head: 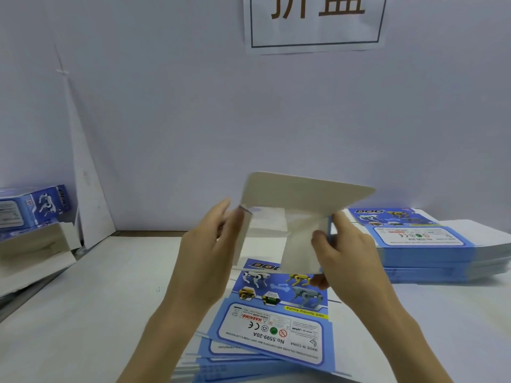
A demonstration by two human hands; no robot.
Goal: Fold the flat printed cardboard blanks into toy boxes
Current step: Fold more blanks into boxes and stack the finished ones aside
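— From the head view, where is the blank?

— The blank (298, 205) is held up off the worktop (96, 299), between the two hands, part opened, its plain grey inner side toward the camera. The left hand (210, 244) holds its left panel between thumb and fingers, though that edge is blurred. The right hand (345, 250) pinches the right panel, thumb on the grey face and fingers behind it.

— And under it?

— A near stack (276, 322) of flat blanks lies just below the hands, printed side up.

— Any writing?

— Upside down from here: "DOG", "FUNNY MOVING DOG", "WARNING!", a CE mark, "No.5599-20A" and "MADE IN CHINA", with pictures of robot dogs on blue.

— Elsewhere?

— A right stack (425, 241) carries the same print. A folded box (33, 205) sits far left. A paper sign (315, 20) on the wall shows large brown Chinese characters, cut off at the top.
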